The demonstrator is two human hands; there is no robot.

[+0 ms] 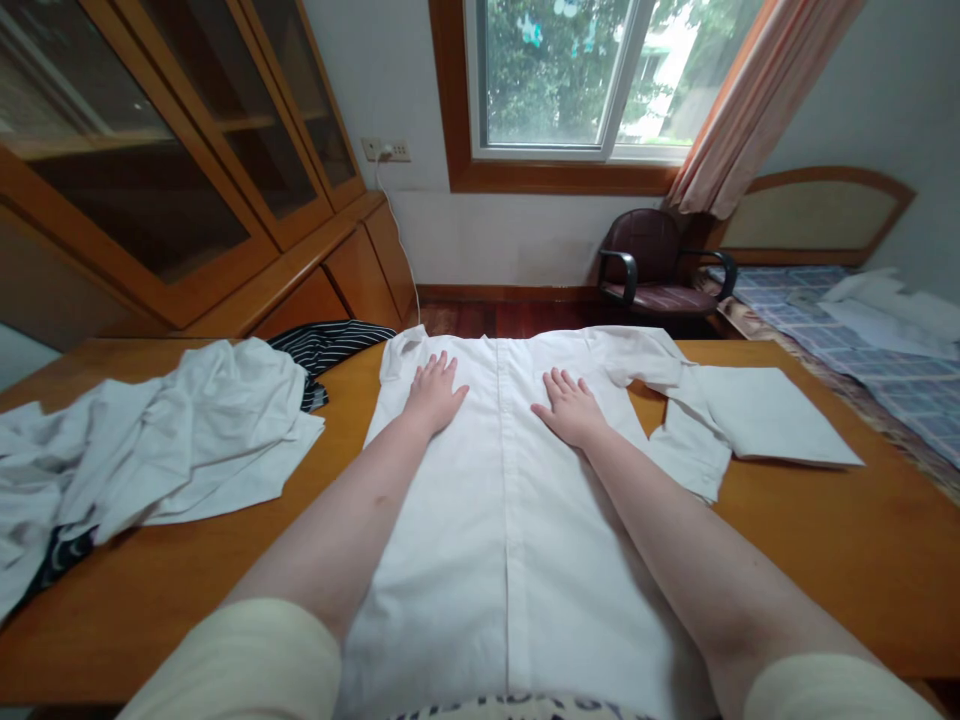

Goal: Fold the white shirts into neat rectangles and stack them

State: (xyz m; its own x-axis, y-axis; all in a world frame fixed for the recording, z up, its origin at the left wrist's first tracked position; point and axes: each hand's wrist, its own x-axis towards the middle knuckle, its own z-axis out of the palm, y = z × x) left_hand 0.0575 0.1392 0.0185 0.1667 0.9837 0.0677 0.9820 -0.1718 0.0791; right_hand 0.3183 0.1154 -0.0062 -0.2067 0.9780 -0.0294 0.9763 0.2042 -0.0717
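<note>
A white button-up shirt (480, 520) lies spread front side up on the wooden table (810, 560), its button placket running down the middle. My left hand (436, 394) rests flat on the upper left of the shirt, fingers spread. On the upper right, my right hand (571, 408) presses flat in the same way, fingers apart. One sleeve bends out to the right, partly beside a folded white cloth (776, 415). The shirt's lower hem is hidden by my body at the bottom.
Crumpled white garments (187, 430) pile on the table's left, with a black striped cloth (330, 350) behind. A wooden cabinet (225, 200) stands at the far left. Beyond the table are an office chair (656, 265), a window (555, 80) and a bed (862, 330).
</note>
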